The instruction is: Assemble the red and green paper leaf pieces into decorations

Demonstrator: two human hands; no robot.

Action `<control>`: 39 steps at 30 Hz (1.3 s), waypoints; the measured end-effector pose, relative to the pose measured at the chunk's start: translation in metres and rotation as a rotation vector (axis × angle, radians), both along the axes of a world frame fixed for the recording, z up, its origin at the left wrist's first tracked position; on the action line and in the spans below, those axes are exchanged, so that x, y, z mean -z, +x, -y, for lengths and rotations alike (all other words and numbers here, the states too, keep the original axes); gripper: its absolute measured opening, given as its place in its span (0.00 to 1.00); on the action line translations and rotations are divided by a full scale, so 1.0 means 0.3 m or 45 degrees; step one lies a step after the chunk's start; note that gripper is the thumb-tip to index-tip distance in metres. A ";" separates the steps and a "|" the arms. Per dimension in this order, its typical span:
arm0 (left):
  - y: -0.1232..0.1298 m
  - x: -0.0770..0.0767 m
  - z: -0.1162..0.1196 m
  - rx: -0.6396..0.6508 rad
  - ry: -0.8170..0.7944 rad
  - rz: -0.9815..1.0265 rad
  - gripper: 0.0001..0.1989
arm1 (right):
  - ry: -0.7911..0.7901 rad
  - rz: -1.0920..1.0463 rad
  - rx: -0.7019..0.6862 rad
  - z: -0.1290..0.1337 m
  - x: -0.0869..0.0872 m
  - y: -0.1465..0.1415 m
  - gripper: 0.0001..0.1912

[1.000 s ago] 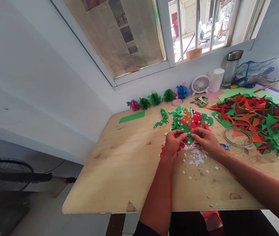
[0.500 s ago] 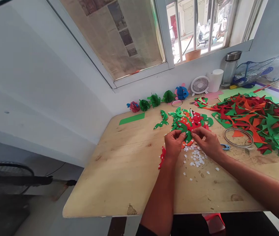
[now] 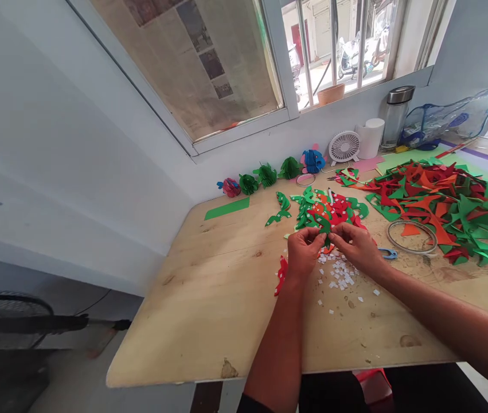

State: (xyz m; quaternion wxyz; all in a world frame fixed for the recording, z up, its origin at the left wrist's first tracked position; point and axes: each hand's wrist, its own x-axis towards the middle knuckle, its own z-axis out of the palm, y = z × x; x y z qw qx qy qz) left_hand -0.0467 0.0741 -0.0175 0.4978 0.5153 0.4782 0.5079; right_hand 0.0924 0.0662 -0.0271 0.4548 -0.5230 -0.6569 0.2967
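Wooden tabletop, one. Nearest: white squares, too many to count. Beyond: pinched in left hand, one green paper piece; at its edge, right hand, cannot tell whether gripping. Farthest: five paper figures, one fan.

No legible text, label, brand, number or sign found in the head view. Brownish, newspaper-like sheet over the left window pane bears dark rectangular printed blocks, any lettering too blurred to read; clear plastic bag with blue edging shows a dark blue oval mark, likewise unreadable.
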 end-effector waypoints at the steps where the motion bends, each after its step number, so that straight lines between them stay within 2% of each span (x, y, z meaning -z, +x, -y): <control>1: 0.000 -0.001 0.001 0.007 0.007 -0.001 0.09 | -0.005 -0.002 0.000 0.000 0.000 0.000 0.11; 16: -0.003 -0.014 0.008 0.044 -0.052 -0.009 0.10 | -0.027 -0.025 0.013 0.005 -0.012 -0.003 0.10; 25: -0.003 -0.019 0.011 0.071 -0.015 -0.023 0.09 | -0.026 -0.033 0.011 0.011 -0.024 -0.003 0.10; 34: -0.002 -0.011 0.004 0.062 -0.014 0.005 0.08 | -0.060 -0.042 -0.001 -0.001 0.000 0.002 0.07; 39: -0.001 -0.012 0.006 0.053 0.029 0.009 0.09 | -0.067 -0.041 -0.025 0.000 -0.004 0.001 0.09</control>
